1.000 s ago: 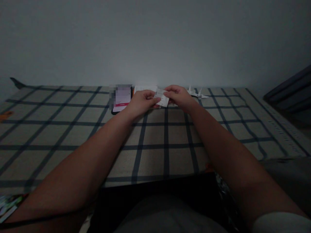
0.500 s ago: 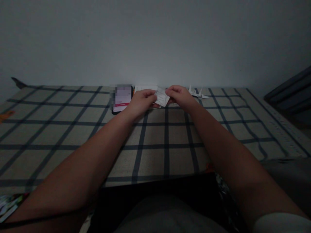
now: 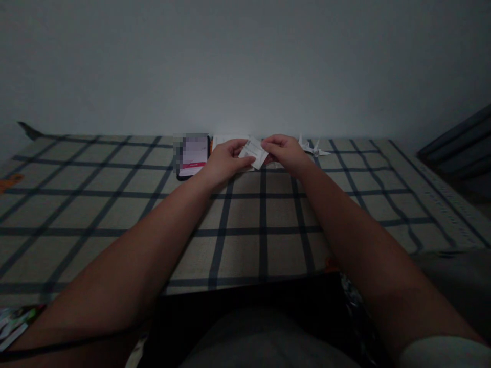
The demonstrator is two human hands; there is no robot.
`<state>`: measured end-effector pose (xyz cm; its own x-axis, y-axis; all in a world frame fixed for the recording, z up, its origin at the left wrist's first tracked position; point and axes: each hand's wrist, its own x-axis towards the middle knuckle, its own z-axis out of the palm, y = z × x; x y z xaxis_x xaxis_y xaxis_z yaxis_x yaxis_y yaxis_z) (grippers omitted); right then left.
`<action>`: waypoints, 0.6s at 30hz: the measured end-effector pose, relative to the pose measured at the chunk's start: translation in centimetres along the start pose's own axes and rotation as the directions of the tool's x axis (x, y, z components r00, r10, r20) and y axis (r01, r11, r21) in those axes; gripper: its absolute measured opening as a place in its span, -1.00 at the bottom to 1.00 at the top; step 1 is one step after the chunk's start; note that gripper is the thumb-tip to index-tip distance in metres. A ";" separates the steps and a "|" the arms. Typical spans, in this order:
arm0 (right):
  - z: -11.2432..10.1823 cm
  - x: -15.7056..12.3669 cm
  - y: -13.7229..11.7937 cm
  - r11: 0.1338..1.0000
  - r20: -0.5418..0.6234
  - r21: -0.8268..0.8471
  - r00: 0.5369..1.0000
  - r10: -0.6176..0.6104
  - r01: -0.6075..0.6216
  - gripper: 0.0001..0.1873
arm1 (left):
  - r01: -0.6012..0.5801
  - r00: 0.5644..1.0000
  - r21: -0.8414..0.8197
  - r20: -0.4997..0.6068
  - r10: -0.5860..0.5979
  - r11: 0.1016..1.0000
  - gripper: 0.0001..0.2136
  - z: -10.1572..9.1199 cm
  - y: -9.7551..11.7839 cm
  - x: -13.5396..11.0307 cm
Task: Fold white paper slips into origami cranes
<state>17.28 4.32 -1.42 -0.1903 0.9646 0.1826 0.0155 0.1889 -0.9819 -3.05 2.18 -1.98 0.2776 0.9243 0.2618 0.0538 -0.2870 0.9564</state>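
Note:
A small folded piece of white paper (image 3: 254,153), creased and turned like a diamond, is held up between both hands over the far part of the table. My left hand (image 3: 229,157) grips its left side, thumb across the lower left face. At its right corner, the thumb and fingers of my right hand (image 3: 283,150) pinch the paper. Behind my left hand lie white sheets (image 3: 230,138), partly hidden. To the right of my right hand sit folded paper cranes (image 3: 315,149).
A phone (image 3: 194,156) with a lit screen lies left of my left hand. The checked tablecloth (image 3: 245,214) reaches back to a plain wall (image 3: 245,66). Something orange (image 3: 10,182) lies at the far left edge, and a dark slatted object (image 3: 460,148) stands at the right.
My left thumb has shifted right and down across the paper, and the left fingers have opened slightly. My right hand has hardly moved.

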 end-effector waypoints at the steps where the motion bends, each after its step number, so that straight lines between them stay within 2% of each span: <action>1: 0.0 0.0 0.0 1.000 -0.002 0.002 1.000 0.004 -0.004 -0.91 | -0.005 1.000 0.007 -0.006 0.005 1.000 -0.52 0.0 0.0 0.0; 4: 0.1 -0.1 -0.2 1.000 -0.004 -0.004 1.000 0.015 -0.015 -0.91 | 0.039 0.999 -0.017 -0.035 -0.040 0.999 -0.59 0.3 0.3 -0.1; 9: 0.0 -0.1 -0.3 0.999 -0.010 -0.030 1.000 0.020 -0.020 -0.91 | 0.145 0.986 -0.181 -0.060 -0.158 0.973 -0.81 0.7 0.5 -0.2; 13: 0.0 -0.2 -0.4 0.999 -0.006 -0.023 1.000 0.027 -0.027 -0.89 | 0.140 0.988 -0.187 -0.036 -0.149 0.972 -0.87 0.6 0.3 -0.1; 18: -0.1 -0.2 -0.4 0.999 -0.014 -0.026 0.999 0.041 -0.041 -0.88 | 0.137 0.990 -0.157 -0.021 -0.142 0.978 -0.82 0.6 0.0 -0.1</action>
<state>17.38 4.08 -1.10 -0.1754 0.9740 0.1431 0.0491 0.1538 -0.9869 -2.51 1.93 -2.11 0.2465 0.9610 0.1257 -0.0596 -0.1144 0.9916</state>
